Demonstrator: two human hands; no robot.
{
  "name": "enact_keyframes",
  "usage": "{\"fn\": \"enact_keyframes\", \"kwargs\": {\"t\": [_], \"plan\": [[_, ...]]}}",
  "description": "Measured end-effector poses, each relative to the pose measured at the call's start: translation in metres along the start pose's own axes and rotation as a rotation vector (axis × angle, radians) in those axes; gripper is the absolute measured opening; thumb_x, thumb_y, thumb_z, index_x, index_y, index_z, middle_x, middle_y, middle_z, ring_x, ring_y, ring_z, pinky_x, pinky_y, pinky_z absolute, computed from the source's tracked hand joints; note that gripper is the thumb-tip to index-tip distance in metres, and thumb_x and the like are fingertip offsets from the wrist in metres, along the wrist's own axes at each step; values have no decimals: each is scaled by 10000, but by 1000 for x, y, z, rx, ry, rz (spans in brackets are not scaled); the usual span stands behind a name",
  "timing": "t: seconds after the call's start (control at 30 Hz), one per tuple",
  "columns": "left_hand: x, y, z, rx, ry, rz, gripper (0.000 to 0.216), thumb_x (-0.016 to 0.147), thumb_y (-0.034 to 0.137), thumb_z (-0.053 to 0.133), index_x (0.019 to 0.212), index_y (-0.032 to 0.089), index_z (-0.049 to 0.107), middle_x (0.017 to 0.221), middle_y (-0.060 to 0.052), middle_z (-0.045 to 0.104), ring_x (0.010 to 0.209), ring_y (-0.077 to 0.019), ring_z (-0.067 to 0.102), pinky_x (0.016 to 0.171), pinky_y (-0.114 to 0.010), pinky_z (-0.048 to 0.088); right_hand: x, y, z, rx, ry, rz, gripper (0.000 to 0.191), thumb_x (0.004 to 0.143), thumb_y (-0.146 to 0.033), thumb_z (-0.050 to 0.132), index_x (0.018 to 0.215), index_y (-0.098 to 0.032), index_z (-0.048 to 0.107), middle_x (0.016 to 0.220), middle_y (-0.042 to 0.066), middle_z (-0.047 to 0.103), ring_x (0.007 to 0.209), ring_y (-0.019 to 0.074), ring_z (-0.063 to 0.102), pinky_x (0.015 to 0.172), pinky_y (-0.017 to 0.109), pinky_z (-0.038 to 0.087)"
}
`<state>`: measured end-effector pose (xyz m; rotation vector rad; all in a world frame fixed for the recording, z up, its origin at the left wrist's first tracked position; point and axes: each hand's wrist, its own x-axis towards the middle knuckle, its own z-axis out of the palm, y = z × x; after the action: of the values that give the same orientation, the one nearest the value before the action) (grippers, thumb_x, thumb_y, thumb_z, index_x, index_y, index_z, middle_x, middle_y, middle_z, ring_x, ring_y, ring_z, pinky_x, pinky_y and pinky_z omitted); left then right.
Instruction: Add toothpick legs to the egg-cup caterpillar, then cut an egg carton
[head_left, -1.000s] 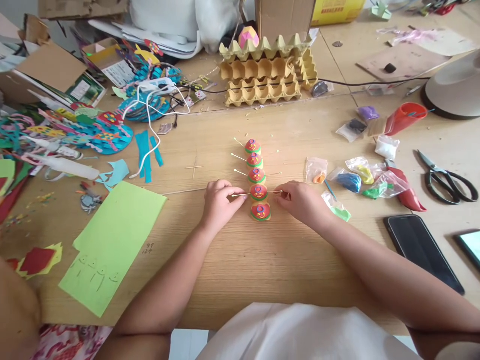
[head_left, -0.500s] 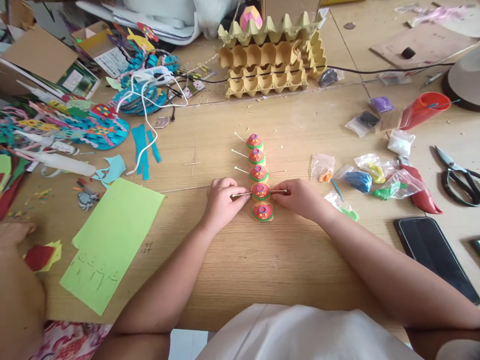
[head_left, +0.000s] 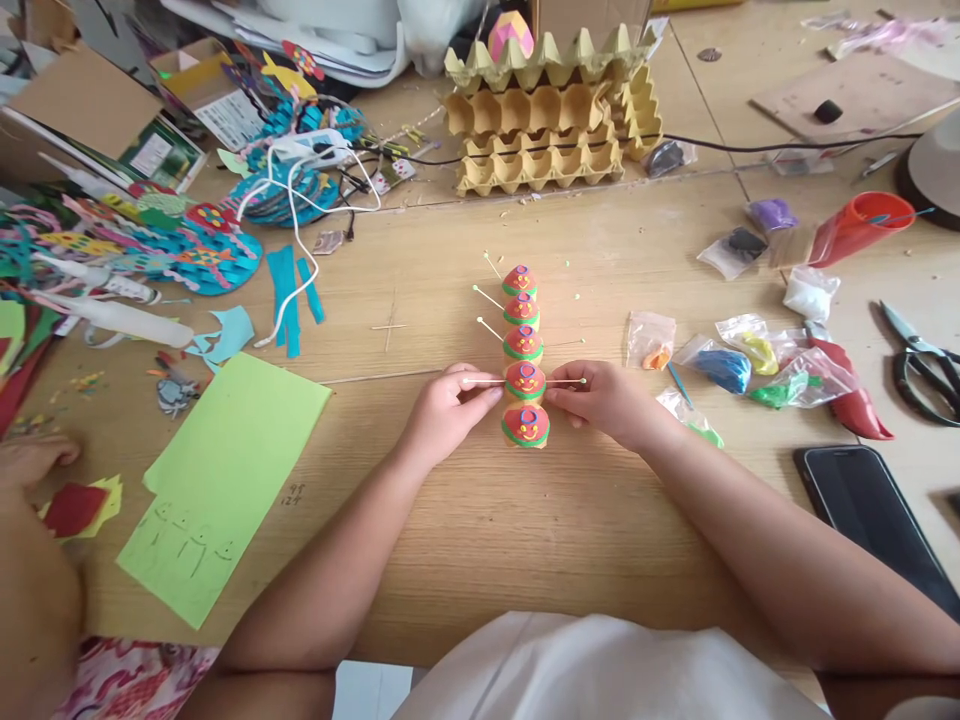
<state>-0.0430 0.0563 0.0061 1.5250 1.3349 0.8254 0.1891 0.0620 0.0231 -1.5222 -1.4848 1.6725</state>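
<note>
In the middle of the table stands a row of egg-carton cups (head_left: pixel 523 344), each topped with a red dome that has a yellow smiling face, a blue ring and a green band. Thin sticks with pale green ball tips poke out from the sides of the farther cups. My left hand (head_left: pixel 442 408) pinches the left side of the row near its front, thumb and fingers by a stick (head_left: pixel 484 381). On the opposite side my right hand (head_left: pixel 600 398) has its fingers closed at the same cup, under another stick (head_left: pixel 566 381). The fingertips' exact contact is partly hidden.
Egg cartons (head_left: pixel 540 165) sit at the back. Bagged clay (head_left: pixel 716 365), scissors (head_left: pixel 926 360) and a phone (head_left: pixel 874 520) lie right. Light green sheet (head_left: pixel 232 460) and crossed sticks (head_left: pixel 388 326) lie left. Another person's hand (head_left: pixel 34 460) rests at the left edge.
The row's far end has swung slightly right, and its left sticks now slant more steeply. Both my hands stay at the same cup. The other person's hand has shifted slightly.
</note>
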Motion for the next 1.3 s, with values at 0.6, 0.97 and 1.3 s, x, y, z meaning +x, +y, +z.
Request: {"fn": "enact_keyframes", "kwargs": {"t": [0.6,0.97,1.3], "plan": [[-1,16,10,-1026,-83,-685,256,744,180,806,716,131,556,608,77,449,406,9,341,322,-97,214,-2,4,3,232,-95,9,319,759,-477,736,851,-200,607,522,-75,514,477,68,397,471,222,224],[0,22,11,-1101,-85,-781,231,819,118,735,747,147,517,598,93,390,385,13,316,308,-82,211,-3,6,4,256,-94,-2,310,762,-452,748,868,-198,605,506,-79,512,466,67,400,450,220,217],[-3,19,13,-1127,-135,-708,252,841,148,734,726,143,510,613,85,400,396,10,339,307,-86,237,-2,8,4,231,-91,-4,271,803,-439,713,866,-202,597,509,-73,517,473,71,403,459,219,232]]}}
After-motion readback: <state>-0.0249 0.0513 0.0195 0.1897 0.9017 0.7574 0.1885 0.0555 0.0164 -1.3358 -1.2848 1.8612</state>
